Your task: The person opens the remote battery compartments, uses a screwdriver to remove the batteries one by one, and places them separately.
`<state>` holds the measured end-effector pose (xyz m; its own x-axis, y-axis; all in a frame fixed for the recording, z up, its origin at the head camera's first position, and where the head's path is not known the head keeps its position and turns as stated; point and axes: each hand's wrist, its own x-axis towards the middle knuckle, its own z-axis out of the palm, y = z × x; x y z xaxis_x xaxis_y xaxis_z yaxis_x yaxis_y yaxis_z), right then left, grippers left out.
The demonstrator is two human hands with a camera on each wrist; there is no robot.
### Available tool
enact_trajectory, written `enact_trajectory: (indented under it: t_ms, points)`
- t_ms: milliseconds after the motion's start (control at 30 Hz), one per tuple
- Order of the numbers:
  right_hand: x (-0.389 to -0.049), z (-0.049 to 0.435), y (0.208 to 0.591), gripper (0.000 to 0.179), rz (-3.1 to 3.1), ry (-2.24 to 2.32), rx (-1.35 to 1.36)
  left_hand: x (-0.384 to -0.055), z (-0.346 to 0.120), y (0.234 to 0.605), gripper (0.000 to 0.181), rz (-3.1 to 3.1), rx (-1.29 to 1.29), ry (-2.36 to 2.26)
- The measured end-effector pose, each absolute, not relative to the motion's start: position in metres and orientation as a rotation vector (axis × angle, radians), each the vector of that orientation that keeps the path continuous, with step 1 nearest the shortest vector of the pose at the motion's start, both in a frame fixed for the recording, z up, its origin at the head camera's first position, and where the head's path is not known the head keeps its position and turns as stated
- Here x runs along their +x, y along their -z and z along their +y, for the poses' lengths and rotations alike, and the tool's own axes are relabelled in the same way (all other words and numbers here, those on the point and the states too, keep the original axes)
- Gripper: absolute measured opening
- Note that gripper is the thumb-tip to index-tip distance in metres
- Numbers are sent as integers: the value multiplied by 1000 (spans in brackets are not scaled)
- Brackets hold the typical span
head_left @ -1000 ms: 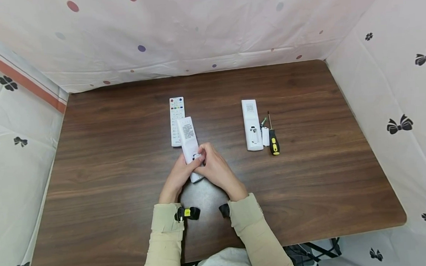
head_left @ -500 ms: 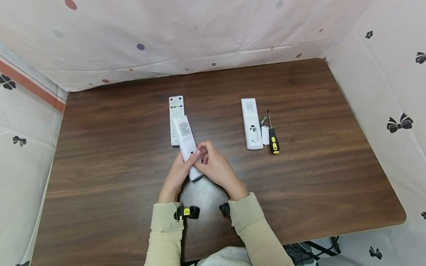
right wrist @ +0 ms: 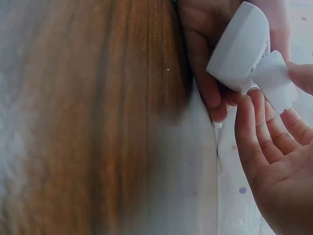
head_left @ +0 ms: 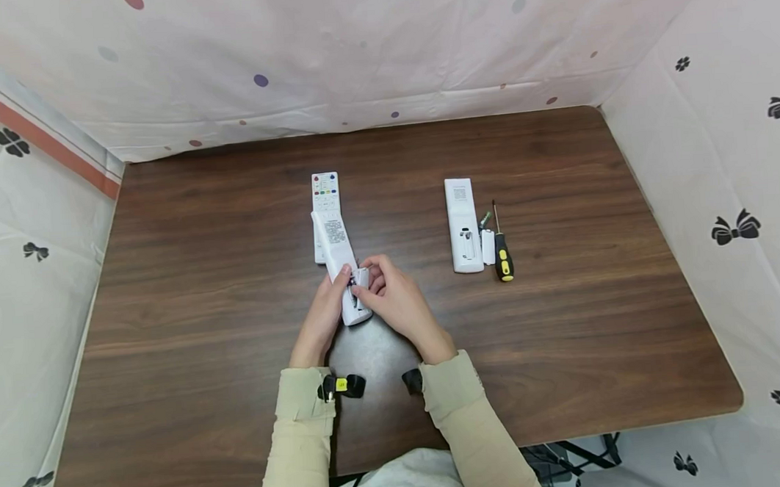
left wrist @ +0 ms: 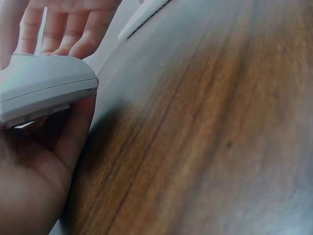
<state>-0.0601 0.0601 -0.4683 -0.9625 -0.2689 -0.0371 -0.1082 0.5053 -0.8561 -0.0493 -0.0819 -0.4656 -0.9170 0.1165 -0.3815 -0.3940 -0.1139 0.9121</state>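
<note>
My left hand (head_left: 322, 317) grips a white remote control (head_left: 334, 235) turned back side up, with a printed label on its upper part. Its battery compartment (head_left: 353, 291) shows uncovered near the lower end. Between the thumb and fingers of my right hand (head_left: 403, 305) is a small white battery cover (right wrist: 273, 81), tilted off the remote's side and close against its edge in the right wrist view. From the left wrist view, the remote's rounded end (left wrist: 54, 81) rests in the left palm, and the compartment is hidden.
Another white remote (head_left: 325, 192) lies buttons up, partly overlapped by the held one. To the right lies a third remote (head_left: 461, 203), back up with its compartment uncovered. Beside it are a loose cover (head_left: 488, 247), a small green battery (head_left: 485, 220) and a black-and-yellow screwdriver (head_left: 503, 259).
The battery cover has come away from the held remote and sits to its right in my right hand. The left thumb has shifted up, and the compartment now shows.
</note>
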Motion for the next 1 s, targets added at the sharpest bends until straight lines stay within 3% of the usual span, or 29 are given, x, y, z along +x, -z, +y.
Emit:
enact_trajectory:
  t_ms: [700, 1000]
  points:
    - [-70, 70, 461, 34, 2621, 1435, -250, -53, -89, 491, 55, 1767, -337, -2185]
    - [-91, 93, 450, 35, 2781, 1175, -288, -51, -86, 493, 53, 1665, -261, -2237]
